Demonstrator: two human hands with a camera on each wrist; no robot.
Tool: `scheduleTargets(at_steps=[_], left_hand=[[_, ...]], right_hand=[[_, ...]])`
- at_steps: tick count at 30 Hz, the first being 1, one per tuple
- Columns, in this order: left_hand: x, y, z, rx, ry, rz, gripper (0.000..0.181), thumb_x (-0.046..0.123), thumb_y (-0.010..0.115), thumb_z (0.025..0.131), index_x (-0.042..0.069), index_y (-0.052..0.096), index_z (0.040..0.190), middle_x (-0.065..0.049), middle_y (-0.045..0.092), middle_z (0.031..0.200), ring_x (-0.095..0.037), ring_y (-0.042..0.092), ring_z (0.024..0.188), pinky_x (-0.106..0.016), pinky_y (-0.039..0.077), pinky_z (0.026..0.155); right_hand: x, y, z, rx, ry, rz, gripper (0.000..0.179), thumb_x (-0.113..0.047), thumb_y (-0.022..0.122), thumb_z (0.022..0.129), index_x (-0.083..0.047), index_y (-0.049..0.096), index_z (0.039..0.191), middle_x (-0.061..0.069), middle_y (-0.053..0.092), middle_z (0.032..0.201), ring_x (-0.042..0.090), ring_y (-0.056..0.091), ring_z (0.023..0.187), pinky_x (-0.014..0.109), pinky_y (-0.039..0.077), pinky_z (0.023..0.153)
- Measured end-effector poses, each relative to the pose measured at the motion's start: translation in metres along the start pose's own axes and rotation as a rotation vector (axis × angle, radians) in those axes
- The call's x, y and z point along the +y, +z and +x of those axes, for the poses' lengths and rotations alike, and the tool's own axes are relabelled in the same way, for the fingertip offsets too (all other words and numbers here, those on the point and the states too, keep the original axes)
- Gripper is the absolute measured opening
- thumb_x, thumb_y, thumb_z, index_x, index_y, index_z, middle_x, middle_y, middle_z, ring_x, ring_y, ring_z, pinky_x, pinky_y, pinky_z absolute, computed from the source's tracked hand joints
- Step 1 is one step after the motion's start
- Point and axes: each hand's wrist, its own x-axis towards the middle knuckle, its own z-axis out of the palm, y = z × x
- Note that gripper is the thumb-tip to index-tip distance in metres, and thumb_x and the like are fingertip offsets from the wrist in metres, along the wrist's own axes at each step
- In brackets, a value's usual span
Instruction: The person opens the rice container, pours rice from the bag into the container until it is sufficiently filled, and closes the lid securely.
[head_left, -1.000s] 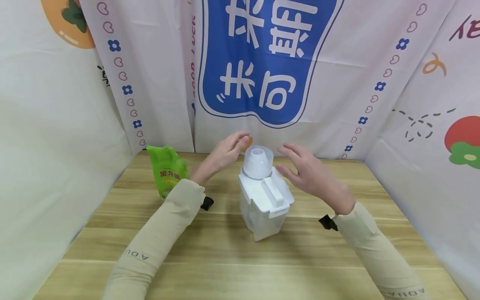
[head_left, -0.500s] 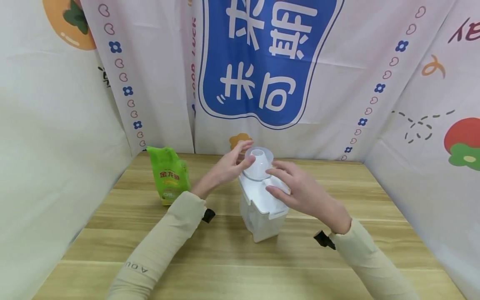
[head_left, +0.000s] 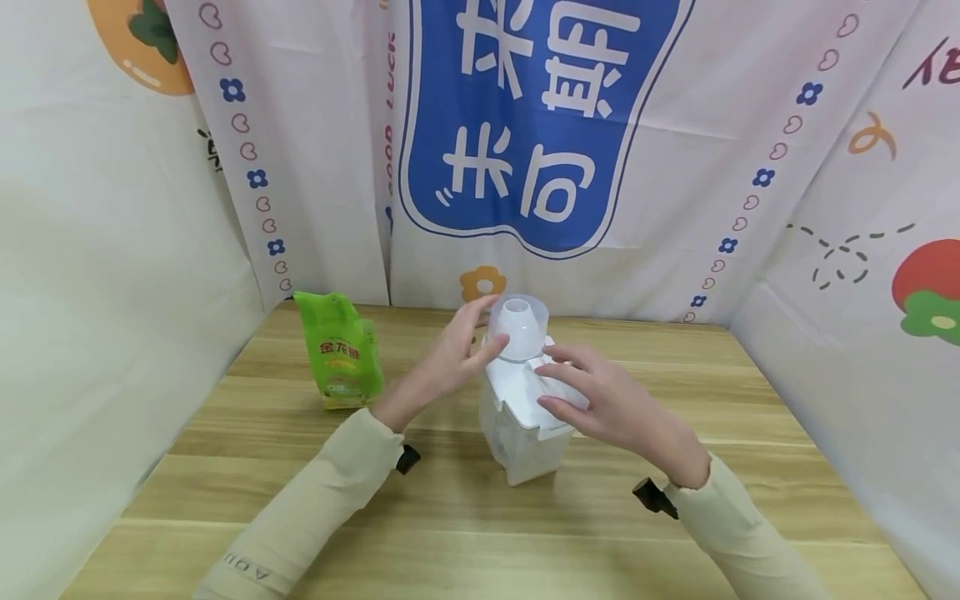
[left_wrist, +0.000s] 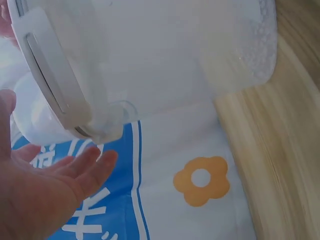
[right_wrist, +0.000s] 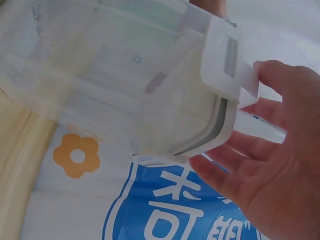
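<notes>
A translucent plastic storage container stands upright on the table, covered by a white lid. On the lid's far end sits a clear-rimmed measuring cup. My left hand is at the cup's left side, its thumb overlapping the cup and its fingers loosely spread. My right hand reaches over the lid's right side. In the right wrist view its thumb tip is right at the lid's raised handle, while the other fingers lie loosely along the lid's edge.
A green printed bag stands upright on the left of the wooden table. White printed cloth hangs at the back and along both sides. A black wrist camera sits at my right sleeve.
Both hands have come down and inward to the container, the right over the lid and the left beside the cup. In the last half second they have barely moved. The container stays put.
</notes>
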Motion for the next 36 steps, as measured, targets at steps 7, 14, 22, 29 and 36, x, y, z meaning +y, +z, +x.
scheduleTargets(at_steps=[7,14,22,29,36], left_hand=[[0.010,0.011,-0.021,0.078,0.108,0.239,0.070,0.030,0.057,0.098,0.005,0.022,0.153,-0.021,0.024,0.158,-0.035,0.035,0.143,-0.049,0.038,0.113],[0.021,0.018,-0.040,0.056,0.118,0.390,0.068,0.035,0.056,0.098,0.011,0.025,0.153,-0.021,0.021,0.159,-0.037,0.049,0.132,-0.047,0.052,0.099],[0.024,0.021,-0.048,0.044,0.181,0.413,0.048,0.029,0.054,0.100,0.007,0.044,0.142,-0.022,0.020,0.159,-0.037,0.043,0.136,-0.046,0.051,0.100],[0.023,0.022,-0.054,0.058,0.310,0.485,0.034,0.023,0.054,0.100,0.007,0.057,0.130,-0.026,0.036,0.149,-0.034,0.055,0.124,-0.035,0.057,0.092],[0.031,0.025,-0.060,-0.011,0.482,0.586,0.033,0.029,0.061,0.095,0.012,0.060,0.124,-0.018,0.053,0.136,-0.033,0.051,0.129,-0.040,0.051,0.103]], right_hand=[[0.003,-0.002,-0.005,-0.032,-0.041,0.057,0.039,-0.034,0.071,0.091,-0.010,0.067,0.121,0.016,0.063,0.130,0.029,0.062,0.118,0.043,0.055,0.095],[0.007,-0.003,-0.007,-0.048,-0.026,0.097,0.041,-0.031,0.074,0.087,-0.009,0.066,0.122,0.014,0.061,0.131,0.028,0.061,0.119,0.042,0.055,0.095],[0.009,0.004,-0.005,-0.028,0.007,0.103,0.045,-0.031,0.075,0.086,-0.009,0.066,0.124,0.011,0.064,0.129,0.026,0.063,0.117,0.038,0.056,0.094],[0.011,0.011,-0.002,-0.004,-0.002,0.112,0.043,-0.029,0.075,0.086,-0.008,0.067,0.123,0.005,0.070,0.120,0.019,0.065,0.109,0.034,0.058,0.089],[0.011,0.016,-0.002,0.025,0.007,0.098,0.043,-0.028,0.075,0.086,-0.008,0.066,0.123,0.005,0.070,0.120,0.021,0.065,0.109,0.034,0.059,0.087]])
